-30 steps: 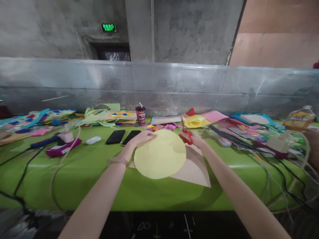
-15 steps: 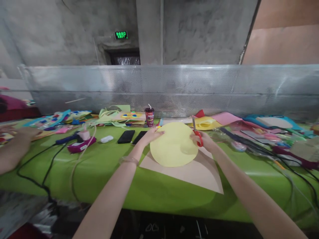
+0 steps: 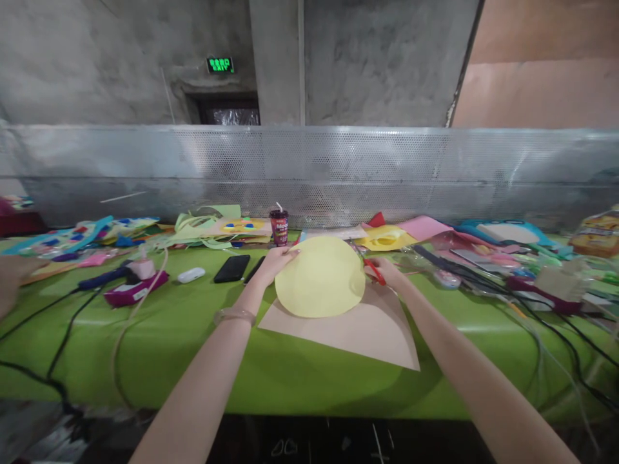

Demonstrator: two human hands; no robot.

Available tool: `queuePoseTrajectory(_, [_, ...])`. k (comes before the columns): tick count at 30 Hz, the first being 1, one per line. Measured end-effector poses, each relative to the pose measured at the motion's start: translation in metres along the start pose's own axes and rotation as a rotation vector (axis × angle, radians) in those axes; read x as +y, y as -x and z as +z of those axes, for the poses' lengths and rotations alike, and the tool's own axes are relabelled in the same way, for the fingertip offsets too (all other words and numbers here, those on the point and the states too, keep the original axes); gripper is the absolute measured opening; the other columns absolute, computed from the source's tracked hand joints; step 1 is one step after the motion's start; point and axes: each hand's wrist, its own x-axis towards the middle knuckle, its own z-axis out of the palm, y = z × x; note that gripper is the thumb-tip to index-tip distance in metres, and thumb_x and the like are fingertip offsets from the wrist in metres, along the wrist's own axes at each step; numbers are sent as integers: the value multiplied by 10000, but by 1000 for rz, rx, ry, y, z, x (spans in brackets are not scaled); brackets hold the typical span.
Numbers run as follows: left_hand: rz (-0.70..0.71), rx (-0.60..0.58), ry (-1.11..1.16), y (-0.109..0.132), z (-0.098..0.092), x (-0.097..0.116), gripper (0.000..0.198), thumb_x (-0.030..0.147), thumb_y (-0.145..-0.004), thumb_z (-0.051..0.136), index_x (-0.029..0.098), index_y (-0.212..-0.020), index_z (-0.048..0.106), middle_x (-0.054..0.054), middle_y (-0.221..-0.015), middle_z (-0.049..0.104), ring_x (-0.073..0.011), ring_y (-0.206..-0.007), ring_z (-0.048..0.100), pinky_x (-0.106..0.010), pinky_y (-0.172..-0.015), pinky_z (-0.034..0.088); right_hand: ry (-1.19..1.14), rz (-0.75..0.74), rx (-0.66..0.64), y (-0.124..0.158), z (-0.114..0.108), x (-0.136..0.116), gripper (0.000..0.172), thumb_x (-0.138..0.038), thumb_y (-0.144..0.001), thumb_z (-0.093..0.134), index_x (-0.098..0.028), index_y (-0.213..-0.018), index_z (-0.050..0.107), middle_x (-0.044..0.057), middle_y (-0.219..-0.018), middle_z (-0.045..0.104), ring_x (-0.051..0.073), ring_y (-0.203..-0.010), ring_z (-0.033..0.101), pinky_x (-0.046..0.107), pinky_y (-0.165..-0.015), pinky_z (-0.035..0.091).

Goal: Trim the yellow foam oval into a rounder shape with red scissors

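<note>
A round pale yellow paper (image 3: 320,277) is held up in front of me, tilted, over the table. My left hand (image 3: 276,264) pinches its upper left edge. My right hand (image 3: 385,270) is closed on red-handled scissors (image 3: 375,272) at the disc's right edge; their blades are partly hidden. Beneath the disc lies a beige sheet (image 3: 358,332) with one curved edge on the green tablecloth (image 3: 193,361).
Behind stand a dark cup (image 3: 279,227) and yellow paper (image 3: 385,238). To the left lie a black phone (image 3: 232,269), a white case (image 3: 191,275) and cables. Cables and craft pieces fill the right side. Another person's hand (image 3: 12,277) is at the far left.
The view has turned slightly right. My right hand has moved the scissors from upright beside the disc to a lower angle, their blades now by its right edge.
</note>
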Motion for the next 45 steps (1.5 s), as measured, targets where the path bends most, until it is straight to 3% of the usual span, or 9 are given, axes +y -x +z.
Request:
queuePoseTrajectory(5, [0, 23, -9, 0, -3, 1, 393, 439, -607, 640, 131, -851, 654, -78, -764, 682, -212, -629, 629, -291, -554, 478, 76, 5, -84, 2, 1, 2, 121, -269, -619, 484, -158, -571, 475, -33, -470, 450, 88, -426, 403, 209, -394, 306])
queuePoseTrajectory(14, [18, 71, 2, -4, -9, -3, 411, 471, -606, 628, 129, -834, 650, -81, -756, 680, -215, -623, 627, -290, -548, 481, -40, 15, -78, 1, -1, 1, 139, -239, -604, 480, -171, -504, 411, -49, -421, 390, 74, -390, 377, 221, -415, 382])
queuePoseTrajectory(45, [18, 140, 30, 0, -8, 3, 352, 440, -597, 640, 129, -762, 636, -76, -718, 668, -202, -581, 607, -282, -511, 472, -49, -28, -98, 3, -1, -1, 183, -231, -614, 487, -177, -468, 391, -40, -408, 410, 72, -382, 367, 225, -411, 389])
